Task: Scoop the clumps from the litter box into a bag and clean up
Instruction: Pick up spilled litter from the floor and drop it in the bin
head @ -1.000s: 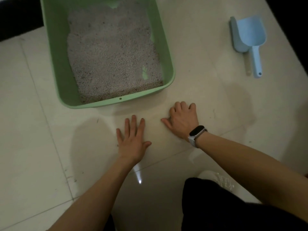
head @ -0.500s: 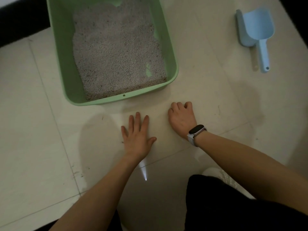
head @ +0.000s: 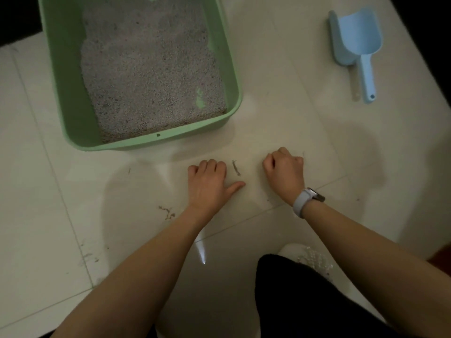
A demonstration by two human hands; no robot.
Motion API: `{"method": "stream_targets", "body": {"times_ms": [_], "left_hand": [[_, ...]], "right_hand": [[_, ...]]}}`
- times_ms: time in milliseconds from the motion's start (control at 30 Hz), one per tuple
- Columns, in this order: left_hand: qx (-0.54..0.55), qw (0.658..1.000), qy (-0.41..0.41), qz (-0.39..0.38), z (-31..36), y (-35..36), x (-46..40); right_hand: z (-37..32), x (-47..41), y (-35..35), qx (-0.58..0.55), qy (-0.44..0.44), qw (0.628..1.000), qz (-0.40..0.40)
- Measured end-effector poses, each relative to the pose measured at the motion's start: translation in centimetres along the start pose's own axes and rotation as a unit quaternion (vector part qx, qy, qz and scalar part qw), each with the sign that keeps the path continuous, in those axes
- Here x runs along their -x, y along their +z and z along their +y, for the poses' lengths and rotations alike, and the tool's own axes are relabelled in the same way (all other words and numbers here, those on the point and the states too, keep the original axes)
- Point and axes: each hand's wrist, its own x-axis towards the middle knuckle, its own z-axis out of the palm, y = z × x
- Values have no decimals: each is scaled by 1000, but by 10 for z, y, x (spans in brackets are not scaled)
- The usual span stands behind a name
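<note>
A green litter box [head: 234,81] holding grey litter [head: 151,69] stands on the pale tiled floor at the upper left. A light blue scoop [head: 358,42] lies on the floor at the upper right, handle toward me. My left hand [head: 210,184] rests on the floor just in front of the box, fingers curled under, thumb out. My right hand [head: 285,172], with a watch on the wrist, rests to its right with fingers curled into a loose fist. A small streak of dirt [head: 236,167] lies between the two hands. No bag is in view.
More dirt smears mark the floor [head: 280,98] at the left of my left forearm [head: 167,212] and further down left [head: 87,257]. My dark trouser leg [head: 305,303] and a white shoe [head: 310,257] are at the bottom right. Dark areas border the tiles at the top corners.
My left hand's fingers, flat and spread before, have curled under. My right hand has closed tighter and moved apart from the left. A dirt streak now shows between them.
</note>
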Motion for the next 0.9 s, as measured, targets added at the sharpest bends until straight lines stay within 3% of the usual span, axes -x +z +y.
{"method": "stream_targets", "body": {"times_ms": [233,567,900], "left_hand": [[-124,984,122,35,-9,11,-35],[-160,937,295,93,-11,22,-56],[-143,937,312,63,-3,19,-51]], "right_hand": [[2,-4,5,1,-15,1000,19],[4,-7,19,72,-32,994,77],[4,-9,19,83,-36,994,67]]}}
